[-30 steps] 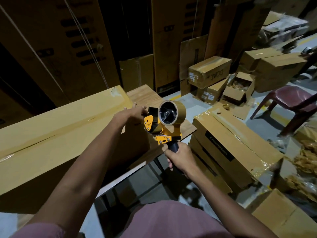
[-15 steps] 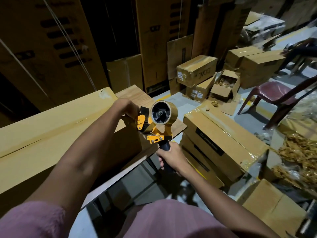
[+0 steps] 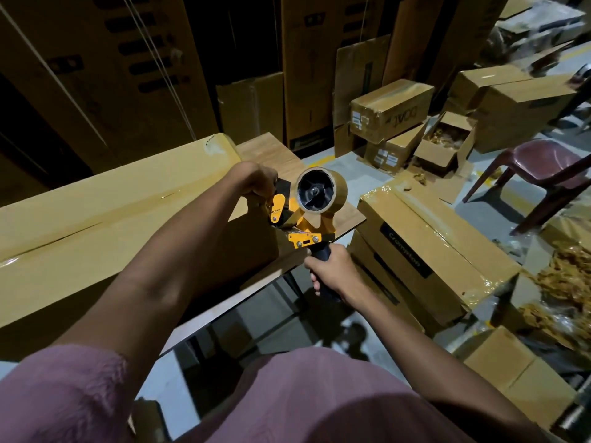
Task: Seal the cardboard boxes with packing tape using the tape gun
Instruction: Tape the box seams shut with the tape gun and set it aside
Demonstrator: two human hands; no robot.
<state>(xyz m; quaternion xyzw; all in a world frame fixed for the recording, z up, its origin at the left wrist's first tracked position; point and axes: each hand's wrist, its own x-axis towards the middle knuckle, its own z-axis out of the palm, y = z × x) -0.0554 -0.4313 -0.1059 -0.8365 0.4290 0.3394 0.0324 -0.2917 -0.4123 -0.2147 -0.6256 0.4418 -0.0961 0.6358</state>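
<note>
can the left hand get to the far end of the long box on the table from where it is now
Probably not without letting go. The left hand grips the front of the tape gun at the near end of the long box. The box top looks bare, so nothing blocks the way, but the far end runs out of view.

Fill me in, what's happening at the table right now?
A person is taping the long cardboard box on the wooden table. The right hand grips the handle of the yellow tape gun, held at the box's end. The left hand grips the gun's front there.
</note>
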